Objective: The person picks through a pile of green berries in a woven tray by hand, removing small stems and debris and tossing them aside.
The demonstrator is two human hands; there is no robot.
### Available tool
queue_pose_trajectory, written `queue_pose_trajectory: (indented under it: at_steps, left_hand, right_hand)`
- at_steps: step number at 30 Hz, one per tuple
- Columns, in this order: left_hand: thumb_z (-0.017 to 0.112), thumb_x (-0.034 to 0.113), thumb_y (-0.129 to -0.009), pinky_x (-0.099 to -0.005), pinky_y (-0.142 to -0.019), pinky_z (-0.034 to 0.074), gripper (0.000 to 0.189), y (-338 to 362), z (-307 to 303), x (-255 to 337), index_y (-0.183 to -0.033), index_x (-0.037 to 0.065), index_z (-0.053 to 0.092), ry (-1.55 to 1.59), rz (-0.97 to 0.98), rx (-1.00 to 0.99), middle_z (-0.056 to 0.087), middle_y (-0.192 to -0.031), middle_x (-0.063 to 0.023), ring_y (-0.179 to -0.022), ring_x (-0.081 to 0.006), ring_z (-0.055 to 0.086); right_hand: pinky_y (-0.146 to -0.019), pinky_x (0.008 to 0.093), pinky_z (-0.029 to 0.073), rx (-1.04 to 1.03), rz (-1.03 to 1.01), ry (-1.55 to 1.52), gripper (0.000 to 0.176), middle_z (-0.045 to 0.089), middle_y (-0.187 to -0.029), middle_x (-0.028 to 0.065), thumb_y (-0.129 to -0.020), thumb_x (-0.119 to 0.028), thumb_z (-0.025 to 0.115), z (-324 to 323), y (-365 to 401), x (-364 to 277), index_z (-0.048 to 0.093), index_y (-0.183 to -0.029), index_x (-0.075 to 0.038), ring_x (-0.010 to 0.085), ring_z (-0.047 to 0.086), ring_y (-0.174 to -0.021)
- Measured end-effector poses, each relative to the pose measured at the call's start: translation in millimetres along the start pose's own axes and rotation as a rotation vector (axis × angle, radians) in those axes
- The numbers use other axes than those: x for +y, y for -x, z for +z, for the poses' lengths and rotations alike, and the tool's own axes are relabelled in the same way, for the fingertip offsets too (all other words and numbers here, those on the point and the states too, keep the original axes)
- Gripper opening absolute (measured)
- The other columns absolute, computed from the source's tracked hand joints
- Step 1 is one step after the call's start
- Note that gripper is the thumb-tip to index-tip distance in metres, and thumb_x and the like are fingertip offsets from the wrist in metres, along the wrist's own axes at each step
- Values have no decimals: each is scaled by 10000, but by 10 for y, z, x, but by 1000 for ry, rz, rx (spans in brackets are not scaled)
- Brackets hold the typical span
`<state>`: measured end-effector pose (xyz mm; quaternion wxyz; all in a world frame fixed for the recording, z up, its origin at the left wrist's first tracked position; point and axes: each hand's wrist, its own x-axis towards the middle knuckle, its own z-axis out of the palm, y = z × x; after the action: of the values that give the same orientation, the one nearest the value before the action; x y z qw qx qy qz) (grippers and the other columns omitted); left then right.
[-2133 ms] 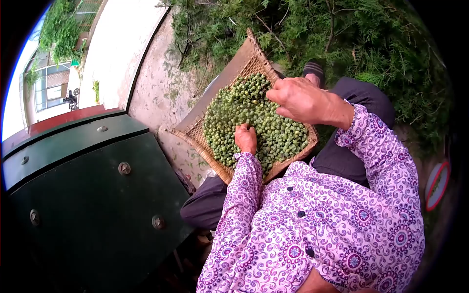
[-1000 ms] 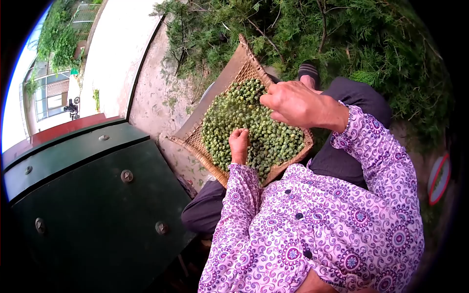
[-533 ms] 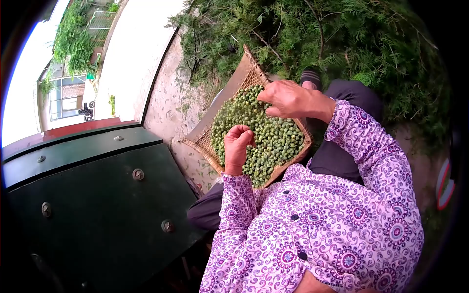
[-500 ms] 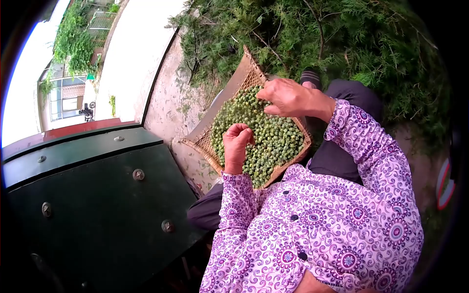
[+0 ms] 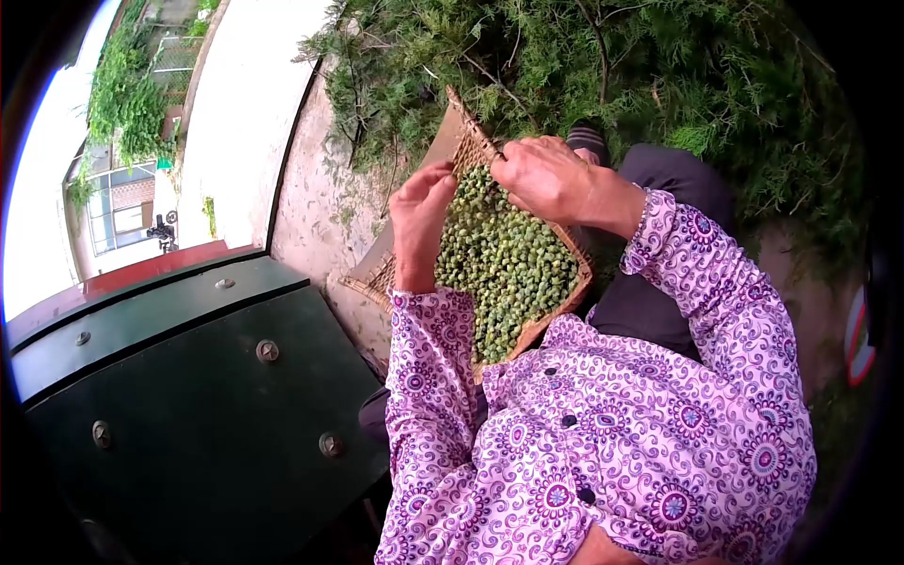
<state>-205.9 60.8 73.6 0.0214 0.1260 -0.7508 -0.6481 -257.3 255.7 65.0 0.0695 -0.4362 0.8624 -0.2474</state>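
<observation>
A woven basket (image 5: 461, 141) with a rough rim lies across my lap, holding a heap of small green cones or berries (image 5: 513, 254). My left hand (image 5: 421, 217) is raised over the basket's left side, fingertips pinched together near its upper part; what they hold, if anything, is too small to tell. My right hand (image 5: 548, 181) is above the basket's upper right edge, fingers curled inward with the back of the hand up. Whatever lies within its fingers is hidden. The two hands are apart.
Leafy green conifer branches (image 5: 697, 85) are piled beyond the basket. A dark green box with round metal studs (image 5: 207, 405) stands at the left. Stained concrete (image 5: 315, 198) shows between the box and the branches. My dark trouser leg (image 5: 678, 179) is at the right.
My left hand has moved up and to the left, from over the green heap towards the basket's upper part. My right hand stays near the upper right edge. The view has shifted slightly.
</observation>
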Motion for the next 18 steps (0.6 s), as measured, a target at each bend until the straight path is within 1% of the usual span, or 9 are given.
queue_pose_trajectory:
  at_steps: [2, 4, 7, 9, 11, 12, 15, 16, 18]
  left_hand:
    - [604, 216, -812, -278, -764, 475, 378, 267, -436, -767, -1110, -14, 573, -233, -205, 32, 630, -970, -109, -852, -138, 576]
    - [600, 244, -830, -256, -683, 448, 395, 589, -621, -1279, -1132, -7, 558, -125, -399, 159, 609, -986, -67, -828, -128, 555]
    - [567, 333, -856, -277, -715, 433, 490, 824, -647, -1645, -1225, 20, 492, -37, -528, 286, 560, -1128, -65, -952, -143, 524]
    - [534, 366, -869, -315, -842, 402, 535, 803, -591, -1798, -1263, 14, 451, 34, -620, 311, 503, -1233, -101, -1099, -186, 474]
    - [509, 360, -880, -307, -930, 358, 549, 724, -665, -2191, -1280, -6, 424, -32, -590, 274, 486, -1256, -118, -1145, -207, 452]
    - [493, 439, -865, -365, -723, 415, 562, 739, -557, -2018, -1308, 105, 405, -98, -589, 269, 536, -1073, 2, -925, -125, 479]
    - [473, 413, -871, -337, -914, 379, 618, 644, -338, -1709, -1359, 68, 316, -148, -745, 113, 450, -1286, -118, -1152, -219, 437]
    - [474, 395, -869, -305, -915, 375, 614, 626, -317, -1752, -1348, 39, 331, -177, -487, 40, 490, -1244, -132, -1111, -222, 476]
    - [479, 338, -872, -329, -943, 363, 526, 647, -194, -1879, -1264, -11, 438, -411, -494, -1, 517, -1221, -156, -1099, -250, 511]
  right_hand:
    - [-697, 421, 477, 59, -56, -25, 180, 552, -794, 217, -707, -81, 596, 10, 27, -11, 529, -826, 35, 347, 586, -776]
    - [-713, 428, 471, -126, -48, -25, 178, 551, -805, 215, -704, -80, 595, -75, 40, -59, 526, -815, 40, 343, 583, -786]
    - [-716, 433, 469, -109, -97, -52, 177, 550, -794, 209, -700, -82, 599, -32, 48, -68, 527, -803, 42, 341, 585, -786]
    - [-715, 432, 467, -115, -83, -56, 176, 549, -793, 212, -699, -84, 601, -19, 34, -69, 528, -800, 40, 345, 584, -786]
    - [-715, 431, 465, -114, -63, -56, 174, 548, -791, 215, -698, -86, 602, -37, 24, -63, 530, -797, 37, 348, 583, -786]
    - [-714, 431, 463, -129, -42, -69, 171, 548, -791, 214, -697, -86, 602, -64, 27, -68, 531, -795, 35, 350, 582, -784]
    - [-701, 426, 479, -80, -56, -74, 111, 570, -766, 219, -696, -61, 576, -13, 38, -70, 565, -756, 31, 343, 601, -775]
    - [-689, 421, 497, -2, -88, -65, 87, 593, -741, 226, -695, -37, 550, 8, 29, -64, 599, -720, 30, 333, 621, -769]
    - [-692, 424, 496, -2, -98, -46, 94, 593, -749, 225, -696, -50, 561, 1, 3, -68, 599, -728, 30, 336, 619, -773]
